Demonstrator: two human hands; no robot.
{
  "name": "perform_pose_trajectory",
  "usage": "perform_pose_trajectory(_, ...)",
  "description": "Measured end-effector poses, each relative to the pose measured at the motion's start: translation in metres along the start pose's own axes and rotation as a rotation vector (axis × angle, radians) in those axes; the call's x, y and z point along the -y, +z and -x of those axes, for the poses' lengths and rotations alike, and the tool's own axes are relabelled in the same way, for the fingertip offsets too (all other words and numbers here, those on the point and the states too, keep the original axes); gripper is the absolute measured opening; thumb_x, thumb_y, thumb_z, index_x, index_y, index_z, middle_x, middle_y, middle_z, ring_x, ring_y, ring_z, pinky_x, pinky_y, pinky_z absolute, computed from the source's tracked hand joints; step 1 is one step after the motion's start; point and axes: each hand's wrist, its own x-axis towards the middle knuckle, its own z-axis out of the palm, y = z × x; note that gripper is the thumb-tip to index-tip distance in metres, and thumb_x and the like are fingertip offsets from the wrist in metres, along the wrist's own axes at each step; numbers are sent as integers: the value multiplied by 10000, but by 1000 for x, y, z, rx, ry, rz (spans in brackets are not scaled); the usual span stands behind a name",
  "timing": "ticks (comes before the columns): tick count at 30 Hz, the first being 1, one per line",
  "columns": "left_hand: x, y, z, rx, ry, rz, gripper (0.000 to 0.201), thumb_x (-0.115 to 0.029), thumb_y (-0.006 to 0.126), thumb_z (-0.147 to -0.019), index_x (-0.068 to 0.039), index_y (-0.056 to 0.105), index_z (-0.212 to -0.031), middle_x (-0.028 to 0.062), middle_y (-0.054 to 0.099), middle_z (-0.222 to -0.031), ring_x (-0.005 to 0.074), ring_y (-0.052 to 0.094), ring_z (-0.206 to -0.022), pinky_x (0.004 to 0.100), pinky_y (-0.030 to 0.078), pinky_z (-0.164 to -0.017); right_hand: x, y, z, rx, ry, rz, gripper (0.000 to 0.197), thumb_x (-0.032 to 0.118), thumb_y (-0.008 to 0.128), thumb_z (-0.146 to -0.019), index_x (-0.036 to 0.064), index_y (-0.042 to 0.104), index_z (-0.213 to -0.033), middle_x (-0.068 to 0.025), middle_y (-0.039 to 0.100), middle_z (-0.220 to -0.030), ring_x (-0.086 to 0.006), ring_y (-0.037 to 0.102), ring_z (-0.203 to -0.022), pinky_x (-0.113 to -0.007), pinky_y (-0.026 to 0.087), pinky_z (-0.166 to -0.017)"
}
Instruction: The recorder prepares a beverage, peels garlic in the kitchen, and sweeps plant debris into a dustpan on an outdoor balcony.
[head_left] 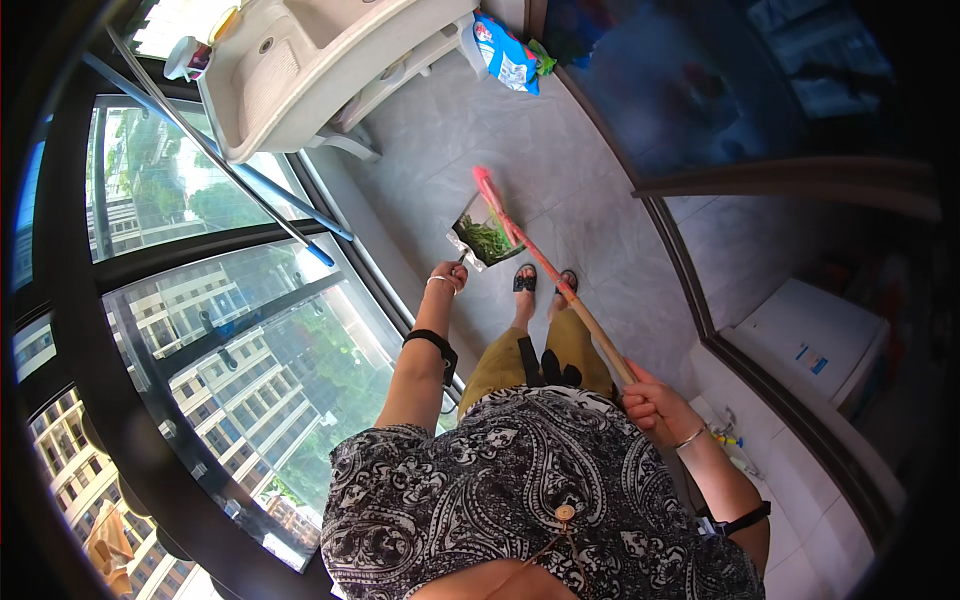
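My left hand point(450, 275) is closed around the handle end of a dustpan point(480, 209) held low by the floor. Green leafy scraps point(484, 240) are heaped in the pan. In my right hand point(652, 402) is the wooden stick of a broom point(590, 328), gripped near its upper end. The stick slants down and forward to the left, its lower part reddish. The pink broom head point(486, 188), slightly blurred, overlaps the far right side of the dustpan; whether it touches the scraps I cannot tell.
Grey tiled floor point(590, 200) surrounds my sandalled feet. A pale washbasin point(300, 75) stands far left, with a blue bag point(505, 55) beside it. Poles point(235, 175) lean by the windows on the left. A dark-framed glass door point(700, 100) and a white box-shaped object point(810, 335) are right.
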Motion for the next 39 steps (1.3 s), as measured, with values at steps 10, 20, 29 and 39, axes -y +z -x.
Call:
perform_pose_trajectory(10,34,15,-1,-1,67,27,284,-56,416,-843,-87,271,-601,-12,283,-496,75,212,-369,181,192,-306,46,-9,-31,-432,-227,737,740,42,424,-794,255,32,-1384,11,370,-609,-61,337,-439,-218,335,-377)
perform_pose_trajectory(20,20,-23,2,229,-3,203,272,-47,417,-839,-81,280,-607,-10,278,-496,76,226,-379,178,199,-317,5,-28,-29,-182,-49,638,748,-5,421,-801,269,36,-1381,-6,371,-593,-75,347,-427,-224,334,-369)
perform_pose_trajectory(29,59,-63,52,252,-50,372,261,-53,418,-838,-80,286,-614,-8,273,-503,76,230,-389,184,196,-325,92,37,-93,-292,-368,1469,669,48,474,-744,172,238,-1358,-46,472,-549,-125,439,-378,-280,390,-339)
perform_pose_trajectory(39,100,-67,81,231,2,592,225,-62,415,-836,-61,313,-636,6,309,-526,78,234,-378,191,210,-322,240,137,-291,-180,-494,1447,686,35,461,-772,138,146,-1373,-49,483,-582,-141,464,-407,-304,401,-366)
